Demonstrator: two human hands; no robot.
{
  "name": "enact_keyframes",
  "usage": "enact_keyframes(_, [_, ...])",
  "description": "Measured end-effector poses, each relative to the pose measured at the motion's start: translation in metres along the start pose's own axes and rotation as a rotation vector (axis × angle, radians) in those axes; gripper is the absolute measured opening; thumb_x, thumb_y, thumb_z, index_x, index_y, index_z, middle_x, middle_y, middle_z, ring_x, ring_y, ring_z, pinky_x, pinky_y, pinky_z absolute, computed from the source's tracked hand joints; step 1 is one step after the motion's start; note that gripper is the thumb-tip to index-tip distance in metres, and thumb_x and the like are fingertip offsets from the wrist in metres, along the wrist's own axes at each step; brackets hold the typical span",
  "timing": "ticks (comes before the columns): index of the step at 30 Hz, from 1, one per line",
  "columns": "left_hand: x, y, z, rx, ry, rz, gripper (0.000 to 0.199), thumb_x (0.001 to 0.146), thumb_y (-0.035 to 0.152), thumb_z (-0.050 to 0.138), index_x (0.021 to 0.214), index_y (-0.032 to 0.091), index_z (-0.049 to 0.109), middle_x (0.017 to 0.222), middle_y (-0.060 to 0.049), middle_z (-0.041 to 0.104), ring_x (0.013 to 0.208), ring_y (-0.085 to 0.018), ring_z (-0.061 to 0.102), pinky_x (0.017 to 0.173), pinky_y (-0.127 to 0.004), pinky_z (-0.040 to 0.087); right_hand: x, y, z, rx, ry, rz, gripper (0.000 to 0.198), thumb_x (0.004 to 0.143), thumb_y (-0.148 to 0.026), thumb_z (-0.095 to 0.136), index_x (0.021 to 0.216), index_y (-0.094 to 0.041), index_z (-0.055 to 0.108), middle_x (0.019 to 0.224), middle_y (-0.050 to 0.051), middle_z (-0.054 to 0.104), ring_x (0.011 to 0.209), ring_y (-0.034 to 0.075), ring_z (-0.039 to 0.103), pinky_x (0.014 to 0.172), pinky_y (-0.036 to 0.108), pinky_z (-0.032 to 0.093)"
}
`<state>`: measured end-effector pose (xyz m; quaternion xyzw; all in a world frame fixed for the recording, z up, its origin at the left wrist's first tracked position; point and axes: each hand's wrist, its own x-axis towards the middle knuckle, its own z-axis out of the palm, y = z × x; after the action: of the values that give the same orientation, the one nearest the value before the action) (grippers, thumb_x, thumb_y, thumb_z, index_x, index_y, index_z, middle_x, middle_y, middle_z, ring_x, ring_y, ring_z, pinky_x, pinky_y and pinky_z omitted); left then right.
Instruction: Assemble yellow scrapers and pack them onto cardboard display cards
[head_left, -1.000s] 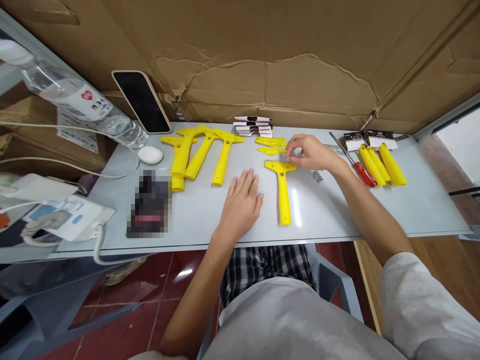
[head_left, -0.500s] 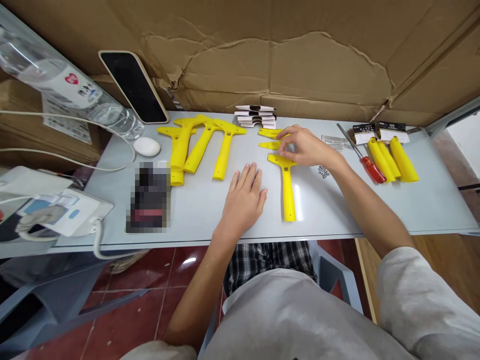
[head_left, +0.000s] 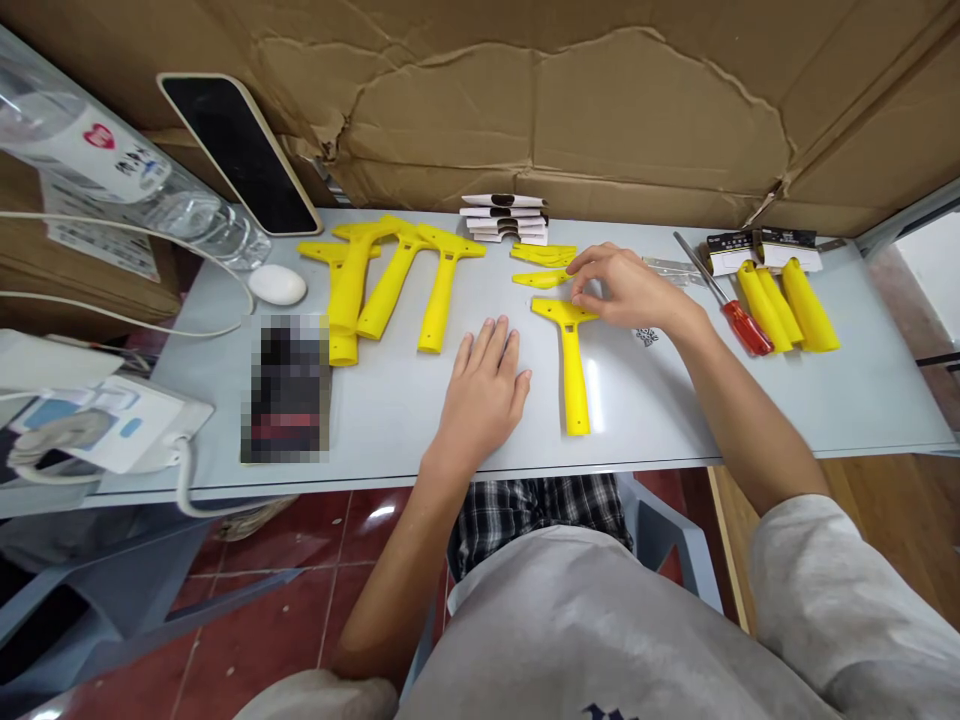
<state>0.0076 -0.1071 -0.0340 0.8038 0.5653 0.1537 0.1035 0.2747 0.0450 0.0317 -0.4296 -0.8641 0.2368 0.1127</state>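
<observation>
My left hand (head_left: 485,392) lies palm down on the grey tabletop, fingers stretched out and holding nothing. Just right of it a T-shaped yellow plastic scraper handle (head_left: 574,370) lies with its wide head toward the back. Above that head hovers my right hand (head_left: 626,287), its curved fingers and thumb apart. Its fingertips are beside the right end of a flat yellow cover strip (head_left: 541,280); whether they touch it I cannot tell. More yellow strips (head_left: 543,254) lie behind. A small heap of screws (head_left: 646,337) is partly under my right wrist.
Several yellow handles (head_left: 441,300) lie at left, near a white egg-shaped object (head_left: 277,285), a propped phone (head_left: 240,150) and a bottle (head_left: 150,180). Folded cards (head_left: 504,218) sit behind. At right are metal blades (head_left: 673,269), a red screwdriver (head_left: 746,325) and packaged yellow-handled scrapers (head_left: 808,305).
My right hand has shifted slightly right, with its fingertips now nearer the strip's right end. My left hand stays flat in place. The whole view has tilted a little.
</observation>
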Motion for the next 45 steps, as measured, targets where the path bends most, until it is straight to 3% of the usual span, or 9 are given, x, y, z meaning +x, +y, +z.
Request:
enact_keyframes(5, [0.000, 0.001, 0.000, 0.003, 0.006, 0.005, 0.064, 0.119, 0.032, 0.039, 0.175, 0.003, 0.050, 0.190, -0.026, 0.036, 0.181, -0.040, 0.031, 0.148, -0.067, 0.026, 0.018, -0.015, 0.006, -0.002, -0.049, -0.064, 0.039, 0.100, -0.039, 0.057, 0.106, -0.011, 0.083, 0.147, 0.012, 0.067, 0.145, 0.023, 0.054, 0.143, 0.048, 0.040])
enact_keyframes(9, [0.000, 0.001, 0.000, 0.014, 0.008, 0.005, 0.063, 0.119, 0.032, 0.038, 0.174, 0.003, 0.050, 0.190, -0.025, 0.037, 0.181, -0.040, 0.032, 0.148, -0.066, 0.027, 0.028, -0.023, 0.005, -0.023, -0.121, -0.039, 0.038, 0.100, -0.037, 0.057, 0.110, -0.013, 0.085, 0.151, 0.011, 0.066, 0.148, 0.025, 0.052, 0.143, 0.050, 0.040])
enact_keyframes(14, [0.000, 0.002, 0.000, -0.009, 0.021, 0.006, 0.063, 0.119, 0.032, 0.039, 0.175, 0.007, 0.050, 0.190, -0.024, 0.037, 0.181, -0.039, 0.032, 0.147, -0.067, 0.027, 0.030, -0.022, 0.006, -0.040, -0.170, -0.017, 0.038, 0.101, -0.037, 0.058, 0.112, -0.013, 0.085, 0.152, 0.012, 0.065, 0.149, 0.027, 0.050, 0.143, 0.055, 0.039])
enact_keyframes(17, [0.000, 0.002, -0.001, -0.004, 0.013, 0.008, 0.064, 0.119, 0.032, 0.038, 0.174, 0.003, 0.051, 0.189, -0.025, 0.037, 0.181, -0.041, 0.032, 0.148, -0.067, 0.027, 0.030, -0.020, 0.008, -0.035, -0.168, -0.028, 0.038, 0.101, -0.037, 0.057, 0.112, -0.013, 0.085, 0.152, 0.012, 0.065, 0.148, 0.026, 0.051, 0.143, 0.056, 0.037])
enact_keyframes(27, [0.001, 0.003, -0.003, -0.005, 0.000, -0.002, 0.064, 0.119, 0.032, 0.038, 0.173, 0.002, 0.051, 0.190, -0.025, 0.037, 0.181, -0.040, 0.032, 0.148, -0.066, 0.026, 0.033, -0.021, 0.005, -0.072, -0.154, -0.036, 0.041, 0.102, -0.040, 0.057, 0.115, -0.014, 0.085, 0.152, 0.012, 0.066, 0.144, 0.024, 0.058, 0.138, 0.047, 0.044])
enact_keyframes(34, [0.001, 0.003, -0.002, -0.007, 0.001, -0.003, 0.064, 0.119, 0.033, 0.038, 0.174, 0.004, 0.051, 0.190, -0.025, 0.037, 0.180, -0.040, 0.033, 0.148, -0.067, 0.027, 0.031, -0.020, 0.005, -0.087, -0.142, -0.060, 0.047, 0.097, -0.025, 0.050, 0.124, -0.018, 0.089, 0.152, 0.005, 0.069, 0.140, 0.018, 0.059, 0.135, 0.035, 0.043])
enact_keyframes(39, [0.000, 0.003, -0.002, 0.007, 0.009, 0.005, 0.063, 0.119, 0.033, 0.038, 0.174, 0.003, 0.050, 0.190, -0.025, 0.037, 0.181, -0.040, 0.032, 0.148, -0.065, 0.026, 0.031, -0.026, 0.007, -0.092, -0.156, 0.001, 0.049, 0.098, -0.020, 0.047, 0.122, -0.020, 0.089, 0.156, 0.004, 0.065, 0.140, 0.018, 0.060, 0.131, 0.033, 0.042])
enact_keyframes(45, [0.000, 0.004, -0.001, 0.027, 0.016, 0.005, 0.062, 0.119, 0.031, 0.040, 0.173, 0.003, 0.052, 0.189, -0.025, 0.038, 0.180, -0.039, 0.034, 0.148, -0.064, 0.027, 0.032, -0.020, 0.009, -0.107, -0.151, -0.057, 0.045, 0.099, -0.020, 0.047, 0.116, -0.013, 0.088, 0.142, 0.008, 0.071, 0.127, 0.013, 0.060, 0.125, 0.027, 0.041])
